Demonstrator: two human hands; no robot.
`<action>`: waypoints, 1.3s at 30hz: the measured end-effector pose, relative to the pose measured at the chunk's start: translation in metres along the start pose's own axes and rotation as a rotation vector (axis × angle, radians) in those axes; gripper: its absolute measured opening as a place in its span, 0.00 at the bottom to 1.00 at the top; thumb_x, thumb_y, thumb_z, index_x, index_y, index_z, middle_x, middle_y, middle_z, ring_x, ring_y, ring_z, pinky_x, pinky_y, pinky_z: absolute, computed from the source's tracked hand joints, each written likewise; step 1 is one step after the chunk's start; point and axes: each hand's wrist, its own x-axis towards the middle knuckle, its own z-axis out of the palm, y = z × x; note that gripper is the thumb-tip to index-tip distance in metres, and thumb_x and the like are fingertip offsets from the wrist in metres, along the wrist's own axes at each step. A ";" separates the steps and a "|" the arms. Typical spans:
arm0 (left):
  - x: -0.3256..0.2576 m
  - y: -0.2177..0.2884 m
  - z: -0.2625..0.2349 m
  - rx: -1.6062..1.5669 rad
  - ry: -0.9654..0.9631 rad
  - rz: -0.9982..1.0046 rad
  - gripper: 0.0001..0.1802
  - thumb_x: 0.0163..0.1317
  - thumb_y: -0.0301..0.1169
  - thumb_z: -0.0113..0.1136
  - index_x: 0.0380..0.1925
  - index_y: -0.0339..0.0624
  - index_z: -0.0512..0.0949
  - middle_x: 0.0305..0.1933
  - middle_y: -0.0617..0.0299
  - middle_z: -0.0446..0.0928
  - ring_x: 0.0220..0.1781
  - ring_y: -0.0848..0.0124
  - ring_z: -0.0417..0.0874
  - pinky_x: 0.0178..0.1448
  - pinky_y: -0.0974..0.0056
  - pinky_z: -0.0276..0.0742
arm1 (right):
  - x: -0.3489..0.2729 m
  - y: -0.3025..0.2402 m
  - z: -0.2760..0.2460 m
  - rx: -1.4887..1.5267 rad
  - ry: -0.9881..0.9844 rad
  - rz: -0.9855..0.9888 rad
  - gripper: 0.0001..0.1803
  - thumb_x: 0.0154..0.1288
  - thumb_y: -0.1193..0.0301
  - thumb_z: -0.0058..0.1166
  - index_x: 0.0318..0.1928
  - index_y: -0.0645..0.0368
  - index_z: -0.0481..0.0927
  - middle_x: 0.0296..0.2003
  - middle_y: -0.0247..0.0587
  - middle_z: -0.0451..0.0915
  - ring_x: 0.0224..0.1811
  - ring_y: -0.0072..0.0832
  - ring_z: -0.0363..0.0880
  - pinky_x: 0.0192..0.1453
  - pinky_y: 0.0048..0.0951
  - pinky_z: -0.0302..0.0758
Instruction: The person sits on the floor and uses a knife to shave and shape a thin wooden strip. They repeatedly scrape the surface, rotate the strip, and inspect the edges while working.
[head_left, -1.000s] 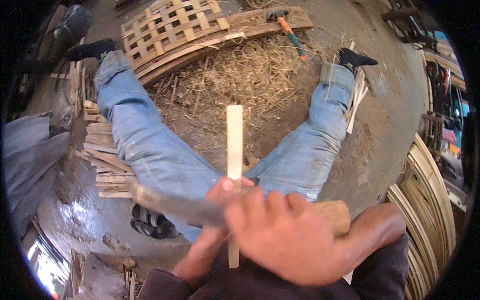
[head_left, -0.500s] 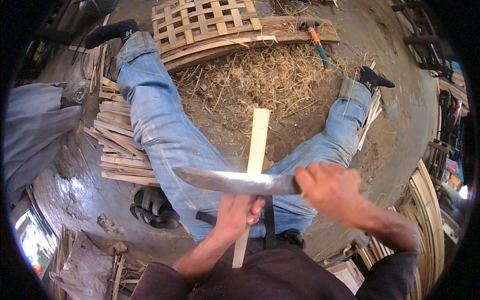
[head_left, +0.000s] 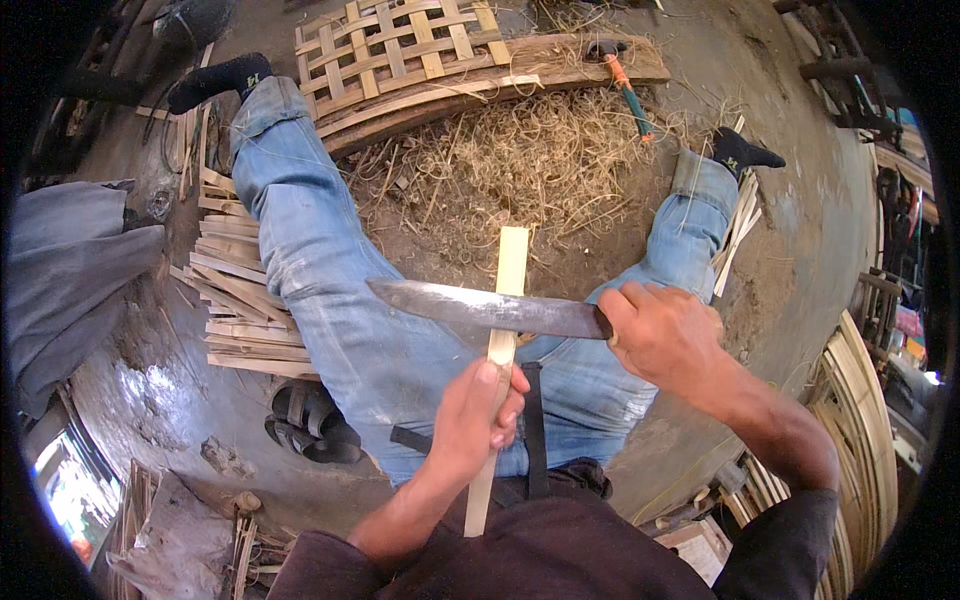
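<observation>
Displacement since half a second earlier: the long steel knife with a dark, slightly curved blade (head_left: 450, 302) shifts toward 12 o'clock along the pale, flat, narrow wooden strip (head_left: 512, 260), away from the left hand (head_left: 468, 415). A longer, lighter section of strip is therefore exposed between blade and thumb; this suggests a shaving stroke directed away from the body. Whether the cutting edge touches the wood cannot be confirmed.

Left hand: closed around the strip's middle, thumb along its face. Right hand (head_left: 665, 335): fist closed on the knife handle at 3 o'clock; blade tip points to 9 o'clock. The strip stands between the legs, far end toward 12 o'clock, near end at 6 o'clock against the dark shirt (head_left: 560, 555). Loose, curled, straw-coloured shavings (head_left: 545, 160) lie beyond, at 12 o'clock.
</observation>
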 end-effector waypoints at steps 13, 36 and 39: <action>0.000 0.003 -0.001 -0.046 -0.043 -0.009 0.24 0.77 0.48 0.36 0.38 0.37 0.69 0.23 0.68 0.63 0.17 0.83 0.58 0.21 0.74 0.58 | 0.020 0.022 -0.003 0.047 0.085 0.085 0.07 0.58 0.73 0.53 0.36 0.59 0.71 0.29 0.48 0.78 0.30 0.47 0.82 0.30 0.46 0.78; 0.018 0.019 0.000 0.035 -0.120 0.043 0.25 0.77 0.48 0.38 0.40 0.36 0.73 0.22 0.69 0.65 0.20 0.83 0.60 0.23 0.74 0.58 | 0.041 -0.009 -0.009 0.630 0.056 0.216 0.19 0.59 0.65 0.65 0.43 0.64 0.74 0.33 0.44 0.81 0.33 0.34 0.83 0.37 0.34 0.79; 0.021 0.017 -0.002 0.034 -0.107 0.040 0.24 0.77 0.47 0.37 0.36 0.37 0.72 0.22 0.69 0.64 0.20 0.83 0.59 0.23 0.74 0.57 | 0.027 0.010 -0.004 0.273 0.040 0.064 0.16 0.61 0.64 0.60 0.40 0.63 0.73 0.32 0.52 0.81 0.34 0.51 0.82 0.35 0.44 0.78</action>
